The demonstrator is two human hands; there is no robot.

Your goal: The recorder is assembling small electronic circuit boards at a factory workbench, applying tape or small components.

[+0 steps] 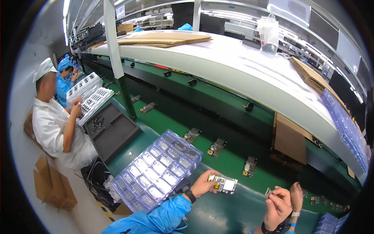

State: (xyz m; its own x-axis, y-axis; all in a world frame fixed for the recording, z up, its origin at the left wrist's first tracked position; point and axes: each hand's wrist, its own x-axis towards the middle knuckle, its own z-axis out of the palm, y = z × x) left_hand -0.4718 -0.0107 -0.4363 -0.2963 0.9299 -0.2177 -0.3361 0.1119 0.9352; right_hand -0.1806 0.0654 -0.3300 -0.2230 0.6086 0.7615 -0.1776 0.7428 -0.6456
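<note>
My left hand (203,184) grips a circuit board (225,185) by its left end, thumb and fingers closed on it. The board carries a bright silver shield area and a yellow part. To the right, my right hand (279,206) is raised and pinches a small flat metallic piece (268,192); its exact kind is hard to tell. Left of my left hand lies a clear bluish blister tray (120,177), its compartments filled with flat silver pieces. Another hand (297,198) with a pale wristband, apparently a co-worker's, is just behind my right hand.
Several circuit boards (216,148) lie on the green conveyor belt (233,163) ahead. A long white shelf (218,62) overhangs it, with a post (113,46) at left. A person in white (58,124) works beside white trays (95,102) and a dark foam tray (111,130). More blister trays (326,223) sit lower right.
</note>
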